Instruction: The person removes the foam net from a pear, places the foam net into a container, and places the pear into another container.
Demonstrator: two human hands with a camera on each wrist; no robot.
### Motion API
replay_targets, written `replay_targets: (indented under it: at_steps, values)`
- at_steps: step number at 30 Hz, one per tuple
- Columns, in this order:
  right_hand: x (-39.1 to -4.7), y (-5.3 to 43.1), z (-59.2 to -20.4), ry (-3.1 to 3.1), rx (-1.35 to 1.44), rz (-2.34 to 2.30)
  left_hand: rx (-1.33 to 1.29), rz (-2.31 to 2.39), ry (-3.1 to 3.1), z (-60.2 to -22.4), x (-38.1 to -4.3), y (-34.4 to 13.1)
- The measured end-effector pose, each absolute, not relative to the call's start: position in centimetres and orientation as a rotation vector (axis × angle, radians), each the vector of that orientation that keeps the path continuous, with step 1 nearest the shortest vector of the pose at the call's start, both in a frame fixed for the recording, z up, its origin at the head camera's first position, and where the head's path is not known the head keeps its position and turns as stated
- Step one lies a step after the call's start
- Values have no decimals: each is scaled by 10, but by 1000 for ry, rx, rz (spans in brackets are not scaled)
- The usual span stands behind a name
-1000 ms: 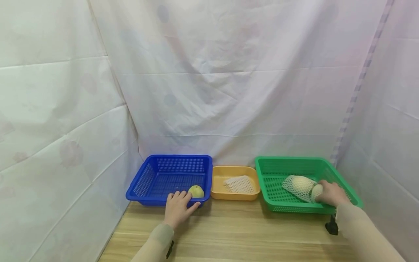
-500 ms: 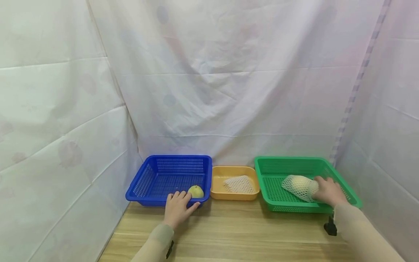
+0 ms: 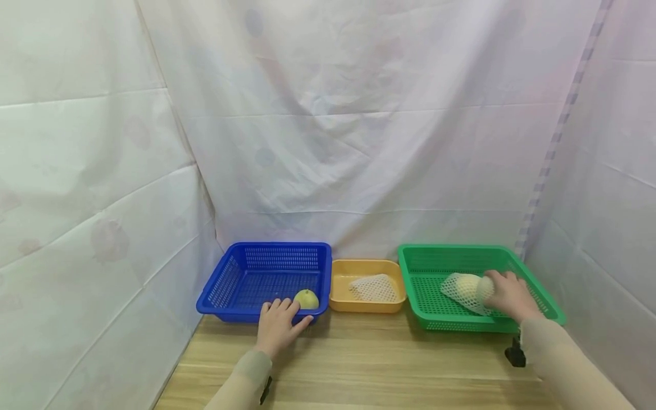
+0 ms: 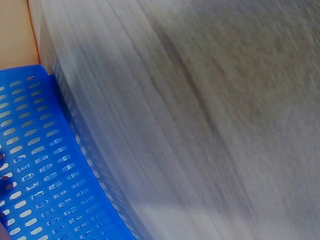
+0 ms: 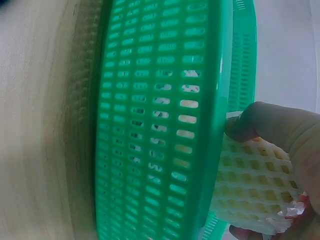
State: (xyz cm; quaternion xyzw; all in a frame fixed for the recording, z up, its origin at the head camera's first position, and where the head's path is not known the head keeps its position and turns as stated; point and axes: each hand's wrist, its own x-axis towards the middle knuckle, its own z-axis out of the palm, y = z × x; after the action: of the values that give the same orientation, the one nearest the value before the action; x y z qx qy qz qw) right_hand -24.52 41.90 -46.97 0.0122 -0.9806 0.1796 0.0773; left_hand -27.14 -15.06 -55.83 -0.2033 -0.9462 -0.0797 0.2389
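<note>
The right hand [image 3: 512,296] pinches a net-wrapped fruit [image 5: 255,180] between its thumb and fingers, just behind the near rim of the green basket [image 3: 451,326]. A second netted fruit [image 3: 467,291] lies in the same basket; the held one overlaps it in the head view, and whether the two touch cannot be told.

The left hand [image 3: 278,324] lies over the near rim of the blue basket [image 3: 279,245], fingers reaching across the edge and thumb spread to the side. Just beside those fingers, in the basket's near right corner, sits a bare yellow-green fruit [image 3: 306,298].

Between the two baskets stands a small orange tray [image 3: 366,308] with a loose white net [image 3: 376,288] inside. All three containers stand on a wood-grain surface [image 3: 389,359], before a pale hanging cloth [image 3: 333,114].
</note>
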Motion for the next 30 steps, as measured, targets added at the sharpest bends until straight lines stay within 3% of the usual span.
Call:
replay_targets:
  at_steps: [30]
  values:
    - [-250, 390, -451, -2919, 102, 563, -576, -201, -2535, -564, -274, -152]
